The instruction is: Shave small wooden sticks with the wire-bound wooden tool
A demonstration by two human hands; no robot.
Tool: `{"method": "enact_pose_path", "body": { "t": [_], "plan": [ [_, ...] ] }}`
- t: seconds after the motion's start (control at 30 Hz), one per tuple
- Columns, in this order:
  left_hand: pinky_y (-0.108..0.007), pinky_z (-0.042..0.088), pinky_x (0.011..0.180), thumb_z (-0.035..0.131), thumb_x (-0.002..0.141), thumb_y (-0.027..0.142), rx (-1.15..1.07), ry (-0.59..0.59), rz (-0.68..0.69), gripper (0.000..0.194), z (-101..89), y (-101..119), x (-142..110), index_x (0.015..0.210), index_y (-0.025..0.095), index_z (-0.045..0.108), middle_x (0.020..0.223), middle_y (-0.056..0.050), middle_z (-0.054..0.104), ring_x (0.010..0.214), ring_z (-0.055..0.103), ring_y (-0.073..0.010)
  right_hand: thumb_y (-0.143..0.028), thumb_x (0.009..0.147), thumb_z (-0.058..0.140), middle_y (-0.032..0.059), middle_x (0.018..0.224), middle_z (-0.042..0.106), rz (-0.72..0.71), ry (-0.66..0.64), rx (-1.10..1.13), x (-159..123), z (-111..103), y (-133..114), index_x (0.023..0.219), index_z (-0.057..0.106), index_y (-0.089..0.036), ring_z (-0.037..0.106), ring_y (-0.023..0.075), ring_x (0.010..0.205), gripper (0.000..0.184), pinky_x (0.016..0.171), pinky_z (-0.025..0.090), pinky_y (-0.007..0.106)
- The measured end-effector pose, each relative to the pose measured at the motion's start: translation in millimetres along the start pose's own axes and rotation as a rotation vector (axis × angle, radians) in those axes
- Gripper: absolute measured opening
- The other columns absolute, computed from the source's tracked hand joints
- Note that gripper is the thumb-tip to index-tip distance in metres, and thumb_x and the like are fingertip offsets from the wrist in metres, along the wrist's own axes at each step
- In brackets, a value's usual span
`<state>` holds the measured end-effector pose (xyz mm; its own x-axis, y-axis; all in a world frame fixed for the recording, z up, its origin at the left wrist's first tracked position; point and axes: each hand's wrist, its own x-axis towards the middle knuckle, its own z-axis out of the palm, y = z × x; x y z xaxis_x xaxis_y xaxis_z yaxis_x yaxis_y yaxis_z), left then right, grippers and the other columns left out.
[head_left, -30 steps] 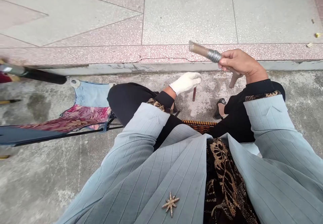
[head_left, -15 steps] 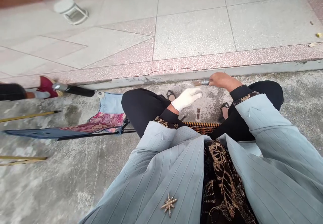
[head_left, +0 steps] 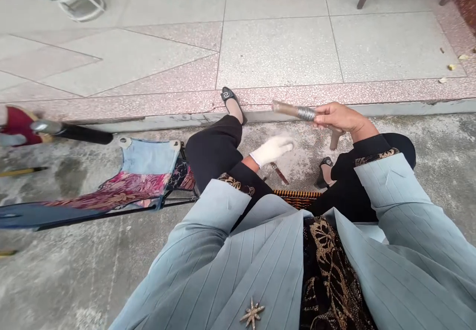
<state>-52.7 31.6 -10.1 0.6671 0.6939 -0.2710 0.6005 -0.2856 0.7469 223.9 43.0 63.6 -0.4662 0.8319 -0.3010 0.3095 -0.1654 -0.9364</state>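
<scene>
My right hand is bare and closed round a brown, stick-like tool bound with silver wire. Its flat end points left, over the ground. Below these fingers another brown piece shows; whether it belongs to the tool I cannot tell. My left hand wears a white knitted glove and is lower, between my knees. Its fingers look drawn together but are partly blurred, and anything in them is hidden. Just under the glove is a slim thing with a reddish-brown end, perhaps touching it.
A brown and black woven rim lies below my hands. At left stands a low fabric folding seat, near a red shoe and black tube. The raised tiled step runs ahead. A white stool stands farther back.
My right hand has raised and turned the wire-bound tool, showing more of it. The slim brown thing by the glove is now slanted and farther left. My left foot has moved onto the step.
</scene>
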Motion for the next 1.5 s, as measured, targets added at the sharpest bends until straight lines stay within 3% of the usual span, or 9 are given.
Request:
{"method": "enact_pose_path", "body": {
  "t": [0.13, 0.4, 0.53, 0.7, 0.93, 1.07, 1.27, 1.4, 1.5],
  "plan": [
    [-0.029, 0.052, 0.088, 0.044, 0.105, 0.039, 0.242, -0.087, 0.061, 0.039, 18.0, -2.4, 4.1, 0.114, 0.018, 0.075, 0.106, -0.006, 0.080, 0.095, 0.071, -0.0209, -0.029, 0.083, 0.076, -0.0010, 0.062, 0.057, 0.178, 0.252, -0.144, 9.2, 3.9, 10.6, 0.073, 0.064, -0.017, 0.049, 0.0116, 0.059, 0.020, 0.061, 0.042, 0.026],
    [-0.031, 0.049, 0.080, 0.045, 0.109, 0.034, 0.555, -0.079, 0.175, 0.036, 8.9, 5.7, -1.4, 0.120, 0.021, 0.077, 0.116, -0.008, 0.081, 0.102, 0.074, -0.0244, -0.031, 0.096, 0.067, 0.0047, 0.078, 0.066, 0.366, 0.158, -0.708, 17.2, 12.9, 21.1, 0.095, 0.075, -0.015, 0.060, 0.0190, 0.074, 0.018, 0.069, 0.039, 0.031],
    [-0.034, 0.048, 0.079, 0.048, 0.106, 0.031, 0.600, 0.009, 0.148, 0.034, -3.6, 6.0, -5.2, 0.115, 0.019, 0.078, 0.112, -0.011, 0.080, 0.101, 0.074, -0.0274, -0.027, 0.094, 0.072, 0.0071, 0.087, 0.071, 0.391, -0.200, -0.934, 22.2, 34.8, 22.1, 0.097, 0.080, -0.015, 0.060, 0.0197, 0.078, 0.015, 0.067, 0.037, 0.031],
    [-0.031, 0.048, 0.084, 0.050, 0.104, 0.028, 0.247, 0.081, 0.101, 0.030, -11.4, -2.9, -3.8, 0.113, 0.017, 0.077, 0.108, -0.007, 0.078, 0.096, 0.070, -0.0226, -0.029, 0.087, 0.077, 0.0004, 0.077, 0.069, 0.255, -0.637, -0.464, 15.4, 40.8, 8.5, 0.102, 0.082, -0.016, 0.057, 0.0141, 0.067, 0.020, 0.065, 0.041, 0.028],
    [-0.028, 0.046, 0.077, 0.049, 0.103, 0.033, 0.011, 0.035, 0.100, 0.030, 0.5, 0.5, 1.5, 0.094, 0.015, 0.071, 0.086, -0.002, 0.069, 0.074, 0.057, -0.0152, -0.033, 0.090, 0.078, 0.0036, 0.079, 0.069, 0.086, 0.293, -0.039, 6.1, 1.6, -6.3, 0.088, 0.070, -0.015, 0.054, 0.0107, 0.063, 0.020, 0.063, 0.046, 0.025],
    [-0.026, 0.047, 0.081, 0.051, 0.102, 0.032, 0.045, -0.036, 0.141, 0.027, 2.9, 0.1, 1.0, 0.095, 0.016, 0.072, 0.091, -0.003, 0.073, 0.079, 0.061, -0.0155, -0.023, 0.094, 0.072, 0.0032, 0.071, 0.065, 0.274, 0.374, -0.375, 11.2, 2.5, 1.9, 0.083, 0.070, -0.013, 0.057, 0.0137, 0.066, 0.015, 0.070, 0.046, 0.028],
    [-0.025, 0.049, 0.081, 0.051, 0.101, 0.034, 0.110, -0.041, 0.200, 0.029, 1.7, -3.4, -3.0, 0.098, 0.016, 0.075, 0.089, -0.003, 0.074, 0.080, 0.064, -0.0159, -0.034, 0.101, 0.068, 0.0154, 0.108, 0.076, 0.472, 0.157, -0.942, 31.3, 29.1, 10.9, 0.114, 0.080, -0.012, 0.069, 0.0269, 0.096, 0.028, 0.078, 0.046, 0.034],
    [-0.027, 0.050, 0.084, 0.051, 0.099, 0.033, 0.110, -0.003, 0.181, 0.030, -4.9, -6.5, -5.8, 0.095, 0.016, 0.075, 0.085, -0.002, 0.072, 0.080, 0.064, -0.0168, -0.033, 0.100, 0.070, 0.0178, 0.106, 0.077, 0.522, -0.331, -1.075, 34.1, 54.4, 10.8, 0.108, 0.081, -0.009, 0.071, 0.0278, 0.093, 0.027, 0.075, 0.046, 0.035],
    [-0.030, 0.050, 0.090, 0.052, 0.097, 0.032, 0.039, 0.059, 0.119, 0.028, -8.1, -9.2, -5.2, 0.093, 0.015, 0.074, 0.090, -0.004, 0.073, 0.087, 0.066, -0.0184, -0.027, 0.096, 0.073, 0.0086, 0.090, 0.076, 0.422, -0.677, -0.746, 22.2, 53.0, 3.4, 0.099, 0.080, -0.013, 0.067, 0.0198, 0.080, 0.016, 0.075, 0.048, 0.031]
  ]
}}
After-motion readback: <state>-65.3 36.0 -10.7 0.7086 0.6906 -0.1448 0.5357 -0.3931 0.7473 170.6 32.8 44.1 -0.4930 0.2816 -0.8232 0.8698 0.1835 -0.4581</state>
